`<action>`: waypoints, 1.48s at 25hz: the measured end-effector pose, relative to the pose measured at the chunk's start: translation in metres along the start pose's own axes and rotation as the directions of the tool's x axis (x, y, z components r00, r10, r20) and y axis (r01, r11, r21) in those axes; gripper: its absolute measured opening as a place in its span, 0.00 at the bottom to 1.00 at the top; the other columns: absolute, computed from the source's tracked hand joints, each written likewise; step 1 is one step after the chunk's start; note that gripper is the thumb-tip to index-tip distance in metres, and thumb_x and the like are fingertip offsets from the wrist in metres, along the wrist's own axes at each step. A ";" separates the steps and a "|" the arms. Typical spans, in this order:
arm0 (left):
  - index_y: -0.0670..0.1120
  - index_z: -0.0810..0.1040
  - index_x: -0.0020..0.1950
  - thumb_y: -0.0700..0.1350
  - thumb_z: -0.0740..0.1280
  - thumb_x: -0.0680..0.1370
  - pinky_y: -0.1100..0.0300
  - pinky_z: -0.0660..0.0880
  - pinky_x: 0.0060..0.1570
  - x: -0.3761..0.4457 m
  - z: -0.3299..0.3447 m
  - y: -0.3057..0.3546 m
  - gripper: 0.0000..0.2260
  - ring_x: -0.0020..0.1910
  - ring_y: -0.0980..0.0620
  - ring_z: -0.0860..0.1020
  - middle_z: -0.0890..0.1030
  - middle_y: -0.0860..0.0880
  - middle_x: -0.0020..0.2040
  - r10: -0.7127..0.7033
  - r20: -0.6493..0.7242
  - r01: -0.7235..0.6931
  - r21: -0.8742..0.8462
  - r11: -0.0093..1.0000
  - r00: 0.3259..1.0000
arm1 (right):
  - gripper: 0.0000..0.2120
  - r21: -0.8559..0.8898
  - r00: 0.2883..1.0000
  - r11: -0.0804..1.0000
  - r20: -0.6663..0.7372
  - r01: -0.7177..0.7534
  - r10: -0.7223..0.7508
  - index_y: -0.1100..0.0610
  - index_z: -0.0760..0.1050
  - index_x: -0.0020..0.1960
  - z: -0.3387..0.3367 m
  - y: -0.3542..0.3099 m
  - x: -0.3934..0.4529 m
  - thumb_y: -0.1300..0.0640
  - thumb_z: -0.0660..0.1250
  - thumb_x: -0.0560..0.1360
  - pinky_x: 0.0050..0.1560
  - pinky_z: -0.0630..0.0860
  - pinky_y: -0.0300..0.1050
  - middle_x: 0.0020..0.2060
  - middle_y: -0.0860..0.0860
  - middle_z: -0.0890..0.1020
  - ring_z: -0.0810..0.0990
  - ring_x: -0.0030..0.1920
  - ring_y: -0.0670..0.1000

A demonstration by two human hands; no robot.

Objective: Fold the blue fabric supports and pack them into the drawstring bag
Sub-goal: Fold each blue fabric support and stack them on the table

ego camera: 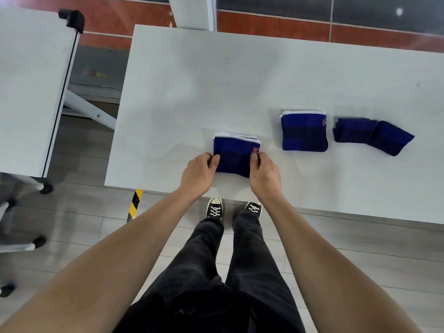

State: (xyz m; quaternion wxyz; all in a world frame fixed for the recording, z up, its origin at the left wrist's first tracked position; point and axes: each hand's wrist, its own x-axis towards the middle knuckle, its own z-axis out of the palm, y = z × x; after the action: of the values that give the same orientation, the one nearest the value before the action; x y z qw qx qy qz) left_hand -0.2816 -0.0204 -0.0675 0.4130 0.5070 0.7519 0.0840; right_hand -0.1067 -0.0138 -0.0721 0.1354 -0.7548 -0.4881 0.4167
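Blue folded support point(234, 155) lies near the white table point(192, 80)'s six o'clock edge; left hand point(198, 173) and right hand point(264, 174) pinch its side edges. Two more supports point(304, 133) lie toward three o'clock.

- Standing at a white table point(192, 80), arms reaching forward.
- Left hand point(199, 173) pinching the left edge of a folded blue support point(234, 155); right hand point(264, 173) pinching its right edge.
- To the right, well apart: a second folded support point(304, 132), white trim on top.
- Just beside that, a third support point(372, 137), bent in the middle.
- Another white table point(28, 80) at left.
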 end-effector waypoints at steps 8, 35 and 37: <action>0.44 0.75 0.46 0.55 0.51 0.85 0.53 0.65 0.43 0.006 0.013 0.007 0.20 0.47 0.42 0.75 0.80 0.43 0.49 -0.026 -0.085 0.045 0.230 0.972 0.996 | 0.21 -0.279 0.999 0.959 -0.038 -0.040 0.030 0.60 0.75 0.55 0.003 -0.012 0.007 0.47 0.49 0.86 0.57 0.68 0.55 0.49 0.58 0.83 0.78 0.51 0.61; 0.53 0.43 0.82 0.53 0.51 0.85 0.45 0.45 0.79 0.040 0.026 0.035 0.28 0.81 0.38 0.45 0.45 0.47 0.83 0.480 0.141 -0.427 0.709 0.561 0.866 | 0.26 -0.595 0.899 0.734 -0.044 0.327 -0.436 0.52 0.65 0.78 0.000 0.015 0.017 0.55 0.63 0.81 0.79 0.52 0.57 0.74 0.53 0.72 0.65 0.77 0.56; 0.50 0.51 0.82 0.49 0.58 0.83 0.43 0.49 0.78 0.037 0.023 0.044 0.29 0.80 0.36 0.51 0.52 0.43 0.82 0.482 0.138 -0.428 0.704 0.567 0.865 | 0.24 -0.554 0.898 0.756 -0.036 0.347 -0.439 0.53 0.68 0.76 -0.011 0.008 0.018 0.56 0.64 0.80 0.77 0.57 0.54 0.71 0.53 0.74 0.69 0.73 0.56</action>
State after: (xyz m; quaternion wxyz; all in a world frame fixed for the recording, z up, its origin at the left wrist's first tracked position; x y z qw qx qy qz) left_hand -0.2407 0.0245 -0.0781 0.1205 0.7991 0.5816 -0.0936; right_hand -0.0901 -0.0005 -0.0790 0.0441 -0.6738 -0.7195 0.1625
